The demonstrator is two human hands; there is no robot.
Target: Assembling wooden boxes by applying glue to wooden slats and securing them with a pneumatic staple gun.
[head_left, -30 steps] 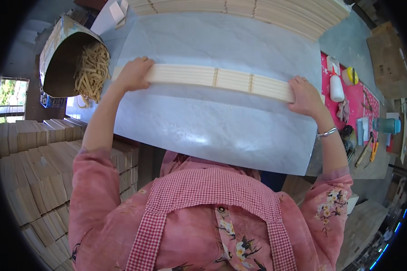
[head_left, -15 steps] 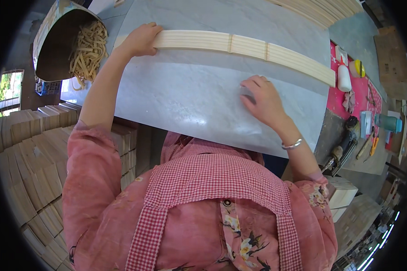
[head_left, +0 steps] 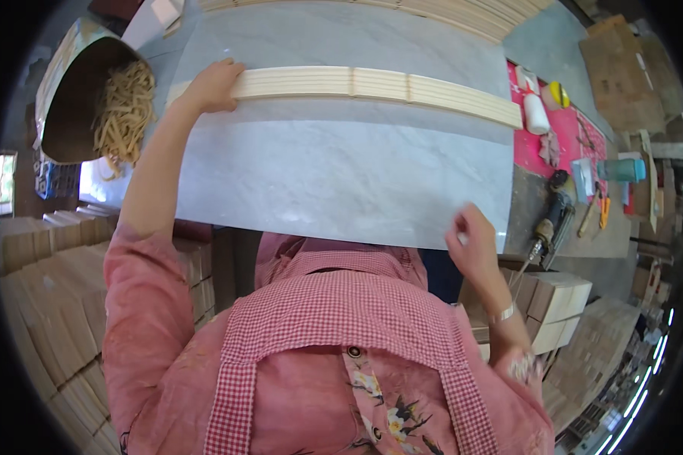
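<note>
A long, pale wooden strip (head_left: 296, 82), grooved lengthwise and crossed by two darker lines, lies across the marble-patterned tabletop (head_left: 319, 174). My left hand (head_left: 214, 85) is closed over its left part, and the strip's end shows a little beyond my wrist. Low at the table's front right edge, well apart from the strip, is my right hand (head_left: 474, 241). Its fingers look bent but are smeared by motion, so whether anything small is in them cannot be made out.
A tipped container (head_left: 68, 91) with curled wood strips (head_left: 125, 110) stands left. More pale strips (head_left: 448, 15) lie at the far edge. Right are a white bottle (head_left: 535, 114), a corded power tool (head_left: 552, 220) and an orange-handled tool (head_left: 604, 212). Wood stacks (head_left: 45, 296) fill the lower left.
My right hand has drawn back from over the tabletop to its front right edge. My left hand stays on the strip. The whole view has shifted slightly.
</note>
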